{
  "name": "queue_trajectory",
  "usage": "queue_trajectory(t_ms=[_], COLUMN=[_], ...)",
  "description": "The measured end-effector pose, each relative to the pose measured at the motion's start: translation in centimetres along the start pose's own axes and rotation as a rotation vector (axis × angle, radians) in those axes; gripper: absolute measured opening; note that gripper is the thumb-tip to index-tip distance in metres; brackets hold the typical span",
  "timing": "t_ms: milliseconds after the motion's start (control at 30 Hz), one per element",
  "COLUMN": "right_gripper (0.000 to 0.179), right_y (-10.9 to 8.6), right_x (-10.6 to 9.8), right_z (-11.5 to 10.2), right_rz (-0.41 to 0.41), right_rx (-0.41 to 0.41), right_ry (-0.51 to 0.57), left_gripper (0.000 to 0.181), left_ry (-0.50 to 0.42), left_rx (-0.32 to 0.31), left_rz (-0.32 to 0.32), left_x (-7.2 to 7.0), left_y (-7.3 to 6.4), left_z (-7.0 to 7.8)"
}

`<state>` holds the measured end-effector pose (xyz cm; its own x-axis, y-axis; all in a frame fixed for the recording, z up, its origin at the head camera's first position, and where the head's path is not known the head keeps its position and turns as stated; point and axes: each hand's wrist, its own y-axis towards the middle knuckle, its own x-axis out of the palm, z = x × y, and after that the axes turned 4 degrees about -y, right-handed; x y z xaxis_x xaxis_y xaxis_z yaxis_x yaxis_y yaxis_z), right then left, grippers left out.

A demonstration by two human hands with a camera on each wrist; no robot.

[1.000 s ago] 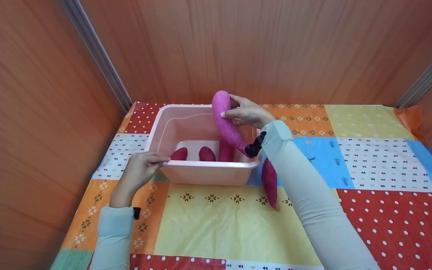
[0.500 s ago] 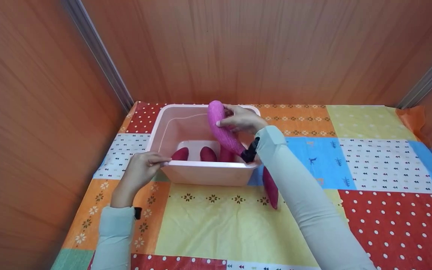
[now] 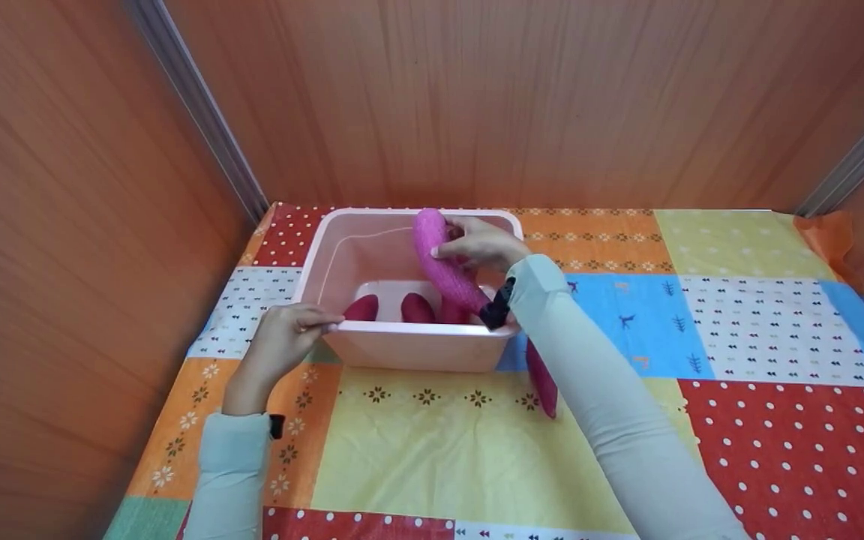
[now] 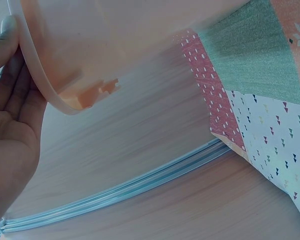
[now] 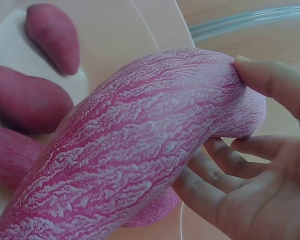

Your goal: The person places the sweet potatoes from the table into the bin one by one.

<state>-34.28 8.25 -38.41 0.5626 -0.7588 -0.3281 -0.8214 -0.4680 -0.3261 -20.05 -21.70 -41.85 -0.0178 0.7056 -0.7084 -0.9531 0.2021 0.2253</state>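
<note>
A pink plastic bin [image 3: 409, 349] stands on the patchwork cloth. My left hand [image 3: 280, 341] pinches the rim at its near left corner, between thumb and fingers; the left wrist view shows this grip on the bin wall [image 4: 110, 30]. Inside the bin, my right hand [image 3: 486, 244] holds a long curved pink sweet potato [image 3: 432, 251], its wrinkled skin streaked pale [image 5: 125, 130]. Thumb and fingers clasp it near its upper end. Several darker sweet potatoes lie in the bin, among them one at the left [image 3: 362, 308] and one in the middle [image 3: 417, 308]. The near wall hides their lower ends.
Right of the bin, a dark magenta sweet potato [image 3: 542, 382] lies on the cloth [image 3: 469, 450], partly covered by my right forearm. Wood-grain panels [image 3: 477, 105] rise behind and on both sides. An orange scrap of cloth [image 3: 826, 240] sits at the far right corner.
My right hand has moved down and slightly left, lowering the long pink sweet potato deeper into the bin. My left hand keeps its hold on the rim.
</note>
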Motion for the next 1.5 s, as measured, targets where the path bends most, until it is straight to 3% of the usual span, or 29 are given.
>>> queue_trajectory(t_ms=[133, 400, 533, 1067, 1500], right_gripper=[0.069, 0.081, 0.079, 0.064, 0.058], right_y=[0.0, -0.5, -0.8, -0.9, -1.0], right_x=[0.1, -0.2, -0.3, -0.6, -1.1], right_z=[-0.1, 0.0, 0.0, -0.4, -0.7], right_rz=[0.003, 0.083, 0.082, 0.075, 0.067], right_rx=[0.010, 0.068, 0.052, 0.043, 0.049], right_ry=[0.029, 0.159, 0.137, 0.070, 0.091], left_gripper=[0.019, 0.018, 0.018, 0.018, 0.017], left_ry=[0.022, 0.043, 0.042, 0.037, 0.031], left_rx=[0.013, 0.037, 0.061, 0.058, 0.070], left_rz=[0.012, 0.020, 0.023, 0.018, 0.019], left_x=[0.0, 0.1, 0.2, 0.1, 0.0], left_y=[0.0, 0.0, 0.0, 0.0, 0.1], left_z=[0.1, 0.1, -0.1, -0.1, -0.2])
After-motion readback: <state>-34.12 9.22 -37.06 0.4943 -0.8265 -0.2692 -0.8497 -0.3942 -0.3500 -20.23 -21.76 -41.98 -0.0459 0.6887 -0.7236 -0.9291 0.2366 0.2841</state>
